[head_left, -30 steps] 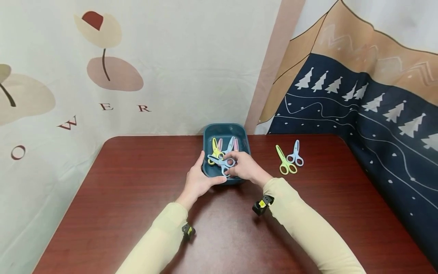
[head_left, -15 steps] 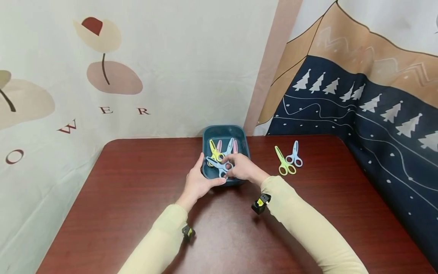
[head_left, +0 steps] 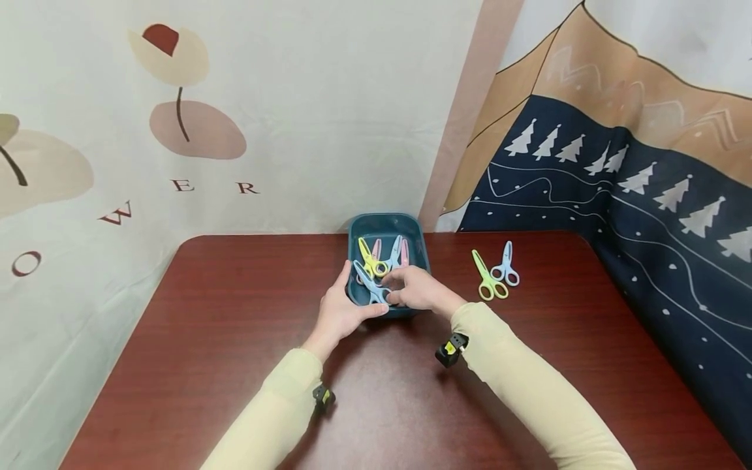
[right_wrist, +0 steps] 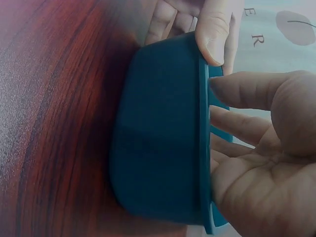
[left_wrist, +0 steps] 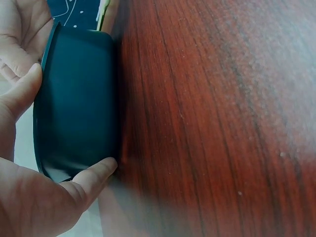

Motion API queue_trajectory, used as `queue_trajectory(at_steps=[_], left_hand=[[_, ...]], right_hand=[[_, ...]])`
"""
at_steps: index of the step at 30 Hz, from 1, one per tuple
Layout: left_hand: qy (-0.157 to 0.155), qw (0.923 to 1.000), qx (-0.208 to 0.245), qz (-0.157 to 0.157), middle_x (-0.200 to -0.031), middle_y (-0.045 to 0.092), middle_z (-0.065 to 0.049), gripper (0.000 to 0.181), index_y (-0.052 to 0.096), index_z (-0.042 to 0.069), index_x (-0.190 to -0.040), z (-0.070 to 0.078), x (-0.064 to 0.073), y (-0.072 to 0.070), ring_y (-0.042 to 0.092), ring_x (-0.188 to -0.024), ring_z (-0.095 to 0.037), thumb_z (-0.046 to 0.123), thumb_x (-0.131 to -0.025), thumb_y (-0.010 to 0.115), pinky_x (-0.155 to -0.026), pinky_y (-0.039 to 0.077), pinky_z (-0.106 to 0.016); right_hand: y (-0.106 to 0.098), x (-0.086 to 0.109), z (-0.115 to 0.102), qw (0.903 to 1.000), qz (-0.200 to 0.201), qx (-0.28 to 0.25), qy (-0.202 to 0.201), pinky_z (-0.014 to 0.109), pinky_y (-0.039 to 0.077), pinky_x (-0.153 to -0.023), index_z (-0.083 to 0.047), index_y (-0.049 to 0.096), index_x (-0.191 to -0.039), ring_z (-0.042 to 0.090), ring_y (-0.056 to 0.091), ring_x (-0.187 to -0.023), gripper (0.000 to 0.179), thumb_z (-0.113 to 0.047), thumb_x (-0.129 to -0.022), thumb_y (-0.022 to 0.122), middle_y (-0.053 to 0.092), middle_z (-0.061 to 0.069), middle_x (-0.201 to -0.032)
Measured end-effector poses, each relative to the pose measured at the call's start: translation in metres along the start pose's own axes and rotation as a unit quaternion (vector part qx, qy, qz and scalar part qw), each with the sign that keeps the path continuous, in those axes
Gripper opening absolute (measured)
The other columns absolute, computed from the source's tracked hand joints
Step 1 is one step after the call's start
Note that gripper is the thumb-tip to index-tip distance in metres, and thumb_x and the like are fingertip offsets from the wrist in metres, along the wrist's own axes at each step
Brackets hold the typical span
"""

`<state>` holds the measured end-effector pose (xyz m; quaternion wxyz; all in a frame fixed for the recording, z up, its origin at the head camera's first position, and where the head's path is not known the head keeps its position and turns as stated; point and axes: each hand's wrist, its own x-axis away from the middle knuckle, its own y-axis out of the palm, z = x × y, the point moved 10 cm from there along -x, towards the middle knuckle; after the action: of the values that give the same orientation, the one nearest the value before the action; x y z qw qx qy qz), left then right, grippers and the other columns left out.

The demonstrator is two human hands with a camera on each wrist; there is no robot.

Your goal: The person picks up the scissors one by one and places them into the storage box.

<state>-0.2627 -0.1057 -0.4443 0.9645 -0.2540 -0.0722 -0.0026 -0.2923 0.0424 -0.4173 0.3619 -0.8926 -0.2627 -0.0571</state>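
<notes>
A dark teal plastic bin (head_left: 384, 224) stands at the table's back edge. My left hand (head_left: 339, 310) grips its near left corner; in the left wrist view the thumb (left_wrist: 24, 94) lies on the rim and another finger presses low on the wall. My right hand (head_left: 418, 289) reaches over the near right rim, fingers pinching the handle of light blue scissors (head_left: 367, 277) that lean in the bin's near left part. The right wrist view hides the scissors behind the bin wall. Behind them lie yellow scissors (head_left: 370, 258), more blue scissors (head_left: 394, 250) and pink pieces (head_left: 405, 253).
Green scissors (head_left: 486, 277) and another blue pair (head_left: 506, 266) lie on the brown table (head_left: 235, 313) right of the bin. A printed cloth (head_left: 323, 130) hangs directly behind the table, and a dark cloth with trees (head_left: 558, 176) hangs at the right.
The blue scissors at my right fingers have turned, blades now pointing more toward the back, and their handle has come down into the bin's near end. My left hand stays on the bin.
</notes>
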Motion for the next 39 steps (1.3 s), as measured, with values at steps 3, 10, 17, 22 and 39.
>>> queue_trajectory(at_steps=[3, 10, 17, 22, 39], left_hand=[[0.002, 1.0, 0.004, -0.001, -0.162, 0.041, -0.015, 0.121, 0.019, 0.02, -0.167, 0.002, -0.001, 0.0, 0.045, -0.14, -0.036, 0.039, -0.074, 0.094, -0.109, 0.045, -0.052], [-0.002, 1.0, -0.001, -0.003, -0.162, 0.041, -0.015, 0.121, 0.019, 0.02, -0.167, 0.002, 0.001, 0.001, 0.045, -0.141, -0.035, 0.037, -0.074, 0.094, -0.11, 0.045, -0.052], [-0.001, 1.0, -0.002, -0.002, -0.162, 0.04, -0.015, 0.121, 0.019, 0.02, -0.167, 0.002, 0.0, 0.0, 0.044, -0.142, -0.035, 0.037, -0.074, 0.095, -0.111, 0.043, -0.052], [-0.009, 0.9999, -0.007, -0.008, -0.162, 0.041, -0.014, 0.122, 0.017, 0.022, -0.167, -0.001, -0.001, 0.002, 0.045, -0.14, -0.034, 0.038, -0.074, 0.094, -0.11, 0.045, -0.051], [-0.001, 0.9999, -0.008, -0.006, -0.163, 0.039, -0.017, 0.122, 0.018, 0.019, -0.167, 0.001, -0.002, 0.003, 0.041, -0.145, -0.037, 0.038, -0.074, 0.094, -0.113, 0.042, -0.052]], right_hand=[[-0.004, 0.002, 0.0, 1.0, 0.001, -0.005, 0.0, 0.038, 0.058, -0.09, -0.003, 0.068, -0.131, 0.021, 0.068, -0.087, 0.034, -0.009, -0.098, 0.068, 0.07, 0.012, -0.122], [-0.014, 0.008, 0.001, 0.9999, -0.004, -0.013, -0.01, 0.037, 0.06, -0.09, -0.001, 0.067, -0.132, 0.023, 0.073, -0.09, 0.035, -0.008, -0.098, 0.066, 0.07, 0.015, -0.122], [-0.024, 0.012, 0.006, 0.9986, 0.01, -0.049, -0.017, 0.036, 0.06, -0.088, 0.001, 0.066, -0.133, 0.028, 0.073, -0.095, 0.036, -0.009, -0.098, 0.067, 0.069, 0.016, -0.124], [-0.034, 0.02, 0.011, 0.9963, 0.02, -0.081, -0.021, 0.039, 0.06, -0.091, 0.002, 0.065, -0.134, 0.033, 0.072, -0.099, 0.037, -0.008, -0.099, 0.065, 0.066, 0.022, -0.129], [-0.084, 0.049, 0.052, 0.9863, 0.108, -0.124, -0.01, 0.04, 0.06, -0.091, 0.004, 0.065, -0.131, 0.041, 0.069, -0.108, 0.032, -0.008, -0.101, 0.061, 0.065, 0.028, -0.129]])
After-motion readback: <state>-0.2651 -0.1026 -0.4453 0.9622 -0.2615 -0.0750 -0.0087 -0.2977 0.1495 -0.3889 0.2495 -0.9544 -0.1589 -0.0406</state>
